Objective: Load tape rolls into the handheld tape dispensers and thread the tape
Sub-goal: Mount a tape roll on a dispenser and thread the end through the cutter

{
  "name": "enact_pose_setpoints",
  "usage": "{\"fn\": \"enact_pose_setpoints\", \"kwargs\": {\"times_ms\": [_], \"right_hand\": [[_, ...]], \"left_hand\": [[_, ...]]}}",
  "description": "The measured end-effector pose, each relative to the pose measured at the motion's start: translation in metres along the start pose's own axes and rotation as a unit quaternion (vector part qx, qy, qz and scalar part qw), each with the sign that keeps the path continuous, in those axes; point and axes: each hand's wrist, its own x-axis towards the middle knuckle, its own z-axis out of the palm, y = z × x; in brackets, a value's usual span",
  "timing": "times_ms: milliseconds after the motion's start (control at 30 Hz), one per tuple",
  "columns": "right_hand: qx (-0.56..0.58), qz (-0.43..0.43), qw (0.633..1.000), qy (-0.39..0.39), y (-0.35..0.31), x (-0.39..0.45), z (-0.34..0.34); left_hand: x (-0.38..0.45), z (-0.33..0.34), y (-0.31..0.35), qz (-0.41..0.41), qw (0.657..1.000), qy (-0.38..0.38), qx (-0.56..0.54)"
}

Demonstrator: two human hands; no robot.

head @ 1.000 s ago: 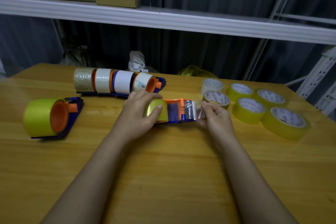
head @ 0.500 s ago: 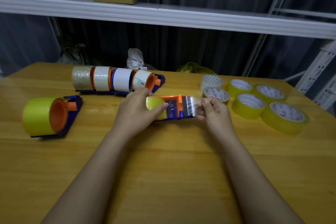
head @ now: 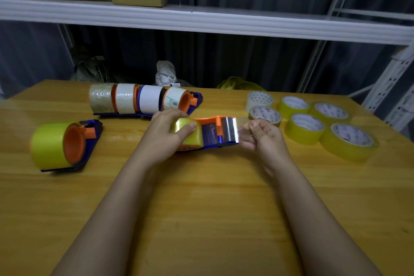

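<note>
Two bare hands work at frame centre over the table (head: pixel 201 197). Left hand (head: pixel 164 134) grips the yellow tape roll (head: pixel 190 133) seated in the orange-and-blue dispenser (head: pixel 212 132), fingers curled over it. Right hand (head: pixel 266 139) fingers pinch the clear tape end (head: pixel 243 126) just past the serrated blade (head: pixel 230 129).

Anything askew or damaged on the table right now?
Nothing stands out. The left hand holds the yellow roll on the tape dispenser while the right hand pinches the clear tape end past the blade. The loose tape rolls lie flat, and the loaded dispensers look intact.
</note>
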Motion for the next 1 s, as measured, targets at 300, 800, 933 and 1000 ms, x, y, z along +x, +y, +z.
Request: {"fn": "enact_pose_setpoints", "kwargs": {"times_ms": [300,800,933,1000], "right_hand": [[0.013,0.0,1.0,0.025,0.002,0.001,0.0],[0.08,0.053,0.994,0.045,-0.012,0.001,-0.001],[0.12,0.085,0.989,0.016,-0.01,0.0,-0.001],[0.149,0.101,0.984,0.004,-0.008,0.001,-0.003]], "left_hand": [[0.0,0.001,0.0,0.03,0.999,-0.024,0.013],[-0.002,0.012,0.003,0.057,0.988,0.1,0.104],[-0.002,0.012,0.001,0.061,0.985,0.109,0.116],[-0.002,0.013,0.001,0.062,0.985,0.111,0.117]]}}
